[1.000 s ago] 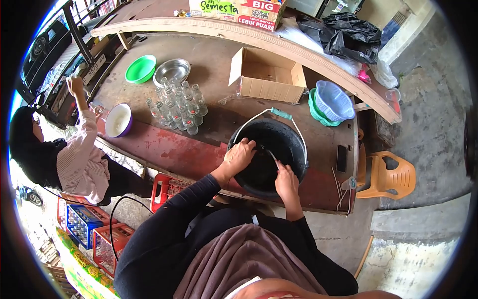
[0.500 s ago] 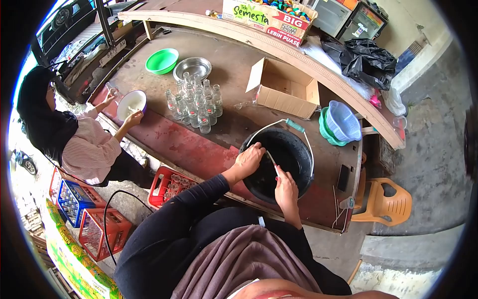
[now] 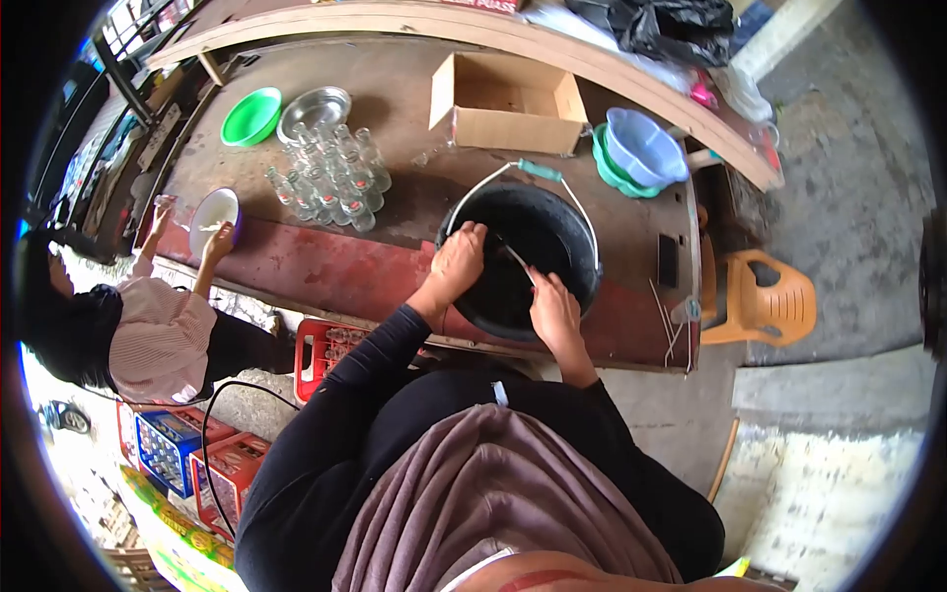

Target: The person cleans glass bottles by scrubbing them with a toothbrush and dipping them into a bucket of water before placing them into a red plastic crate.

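At far left, a co-worker [image 3: 158, 340] is standing by the bench [image 3: 296, 271], reaching toward a white-and-purple bowl [image 3: 235, 212]. Further right, a green basin [image 3: 252, 116] and a metal bowl [image 3: 314, 107] are sitting behind a cluster of upright glass bottles [image 3: 330, 187]. Near the middle, the wearer's left hand [image 3: 457, 261] is reaching over the left rim of a black bucket [image 3: 554, 227], which is standing upright on the bench. This left grip is curling, its fingertips bending inward; whether it is holding anything, I cannot tell. Just right of it, a slender pale tool [image 3: 516, 259] is slanting over the bucket's dark inside, its upper end pointing toward the left hand. The right hand [image 3: 554, 306] is holding the tool's lower end, its grip closing snugly with little gap showing. The tool is looking light and stiff, perhaps slippery if wet, so the lower end is seeming the best place to hold. The bucket is appearing sturdy, probably heavy if filled; its contents are hiding in shadow. Its wire handle [image 3: 583, 214] is arching up, offering a green sleeve [image 3: 539, 171] for lifting, while the rim is suiting a steadying hand. At right, blue and green basins [image 3: 646, 148] are resting near a dark phone [image 3: 668, 259].
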The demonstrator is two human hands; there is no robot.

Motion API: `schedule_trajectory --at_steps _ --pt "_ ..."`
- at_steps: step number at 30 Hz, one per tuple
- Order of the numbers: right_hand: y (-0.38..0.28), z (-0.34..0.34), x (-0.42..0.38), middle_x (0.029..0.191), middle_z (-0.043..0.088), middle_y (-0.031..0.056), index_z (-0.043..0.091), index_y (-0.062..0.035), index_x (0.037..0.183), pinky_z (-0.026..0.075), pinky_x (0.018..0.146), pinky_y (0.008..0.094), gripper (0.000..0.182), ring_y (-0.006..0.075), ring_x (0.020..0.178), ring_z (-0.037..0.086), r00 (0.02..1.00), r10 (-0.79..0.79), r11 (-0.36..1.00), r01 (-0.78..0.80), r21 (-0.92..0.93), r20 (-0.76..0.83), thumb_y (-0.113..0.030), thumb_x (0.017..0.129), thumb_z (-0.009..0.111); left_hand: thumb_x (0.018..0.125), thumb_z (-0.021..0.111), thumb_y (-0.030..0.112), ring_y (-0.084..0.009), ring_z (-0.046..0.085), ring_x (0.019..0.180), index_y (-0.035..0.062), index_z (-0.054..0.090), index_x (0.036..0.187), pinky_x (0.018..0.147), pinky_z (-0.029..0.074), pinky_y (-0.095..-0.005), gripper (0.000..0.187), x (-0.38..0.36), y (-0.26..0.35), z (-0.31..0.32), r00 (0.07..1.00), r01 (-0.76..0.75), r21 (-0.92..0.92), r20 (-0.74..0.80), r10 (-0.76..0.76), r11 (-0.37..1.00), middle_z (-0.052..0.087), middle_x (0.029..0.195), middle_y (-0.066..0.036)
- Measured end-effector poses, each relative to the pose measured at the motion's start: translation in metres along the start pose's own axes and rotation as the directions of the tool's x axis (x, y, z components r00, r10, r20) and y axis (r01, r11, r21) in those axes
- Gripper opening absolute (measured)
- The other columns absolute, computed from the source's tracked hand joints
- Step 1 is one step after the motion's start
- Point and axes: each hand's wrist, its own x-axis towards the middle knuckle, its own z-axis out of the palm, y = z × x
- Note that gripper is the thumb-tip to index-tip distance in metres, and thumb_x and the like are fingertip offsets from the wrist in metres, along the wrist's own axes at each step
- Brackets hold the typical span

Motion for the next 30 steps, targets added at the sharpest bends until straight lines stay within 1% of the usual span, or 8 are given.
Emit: schedule_trajectory --at_steps 3,8,12,14,18,22,28,30 --pt "-0.024 -0.011 -0.005 0.1 0.059 0.0165 0.057 -0.0106 0.132 0.052 0.072 0.0472 0.038 0.0378 0.087 0.063 0.995 -0.045 0.981 0.061 0.184 -0.086 -0.009 0.094 0.055 0.081 0.065 0.006 -0.0395 0.065 0.088 -0.0003 0.056 0.098 0.076 0.054 -0.0467 0.02 -0.002 0.0 -0.003 0.999 -0.046 0.036 0.005 0.046 0.998 0.061 0.098 -0.023" --pt "-0.005 0.008 0.004 0.1 0.06 0.0174 0.057 -0.0088 0.131 0.053 0.071 0.0463 0.038 0.0391 0.084 0.064 0.997 0.078 0.996 -0.078 0.033 0.012 -0.009 0.094 0.052 0.077 0.074 0.012 -0.0388 0.065 0.092 -0.0013 0.063 0.1 0.079 0.053 -0.0452 0.029 0.0 0.006 -0.008 0.986 0.047 0.027 0.16 -0.051 0.999 0.064 0.099 -0.02" --pt "-0.016 -0.008 0.004 0.099 0.061 0.0186 0.056 -0.0083 0.131 0.055 0.068 0.0457 0.041 0.0377 0.078 0.067 0.993 -0.074 0.987 0.086 0.137 -0.091 -0.003 0.091 0.048 0.076 0.074 0.011 -0.0382 0.065 0.092 -0.0002 0.065 0.101 0.08 0.053 -0.0447 0.028 -0.003 0.002 -0.005 0.991 0.022 0.07 0.133 -0.031 0.997 0.065 0.101 -0.019" --pt "-0.017 -0.007 0.003 0.1 0.061 0.0194 0.057 -0.0091 0.131 0.055 0.069 0.0457 0.041 0.0375 0.08 0.068 0.994 -0.093 0.987 0.099 0.123 -0.049 -0.003 0.091 0.047 0.077 0.073 0.011 -0.0382 0.066 0.088 0.0012 0.061 0.091 0.078 0.054 -0.0449 0.02 -0.004 0.001 -0.006 0.992 -0.043 0.095 0.12 0.032 0.995 0.063 0.097 -0.019" --pt "0.003 0.005 0.014 0.101 0.062 0.0191 0.061 -0.0119 0.127 0.053 0.071 0.048 0.036 0.0405 0.083 0.066 0.995 0.102 0.995 -0.102 0.015 -0.01 -0.007 0.092 0.051 0.076 0.074 0.009 -0.0388 0.064 0.091 0.0015 0.065 0.102 0.08 0.052 -0.0455 0.029 -0.002 0.009 -0.012 0.987 0.016 0.057 0.157 -0.025 0.998 0.064 0.097 -0.018" --pt "-0.018 -0.009 0.006 0.1 0.061 0.0163 0.058 -0.0122 0.13 0.053 0.07 0.0471 0.038 0.0389 0.085 0.065 0.99 -0.063 0.975 0.088 0.203 -0.125 -0.007 0.093 0.051 0.078 0.073 0.007 -0.0388 0.065 0.087 0.0011 0.064 0.102 0.077 0.052 -0.0438 0.026 0.001 0.007 -0.018 1.0 0.003 -0.133 -0.009 -0.004 0.991 0.064 0.096 -0.018" --pt "0.01 0.001 0.016 0.101 0.061 0.0154 0.058 -0.0126 0.13 0.052 0.071 0.0473 0.039 0.0387 0.084 0.065 0.988 0.122 0.992 -0.117 0.055 -0.095 -0.005 0.092 0.052 0.081 0.073 0.005 -0.036 0.066 0.08 0.0011 0.063 0.103 0.07 0.052 -0.0413 0.025 -0.028 0.011 -0.05 0.987 -0.003 -0.259 -0.154 -0.038 0.966 0.062 0.091 -0.017" --pt "0.0 -0.011 0.011 0.099 0.059 0.0148 0.057 -0.0102 0.13 0.054 0.067 0.0456 0.039 0.0363 0.079 0.066 0.988 0.013 0.994 0.004 0.108 -0.156 -0.006 0.092 0.054 0.081 0.072 0.002 -0.0352 0.065 0.078 0.0017 0.063 0.104 0.066 0.053 -0.0405 0.025 -0.038 0.012 -0.058 0.981 0.017 -0.279 -0.183 -0.07 0.96 0.061 0.091 -0.017"
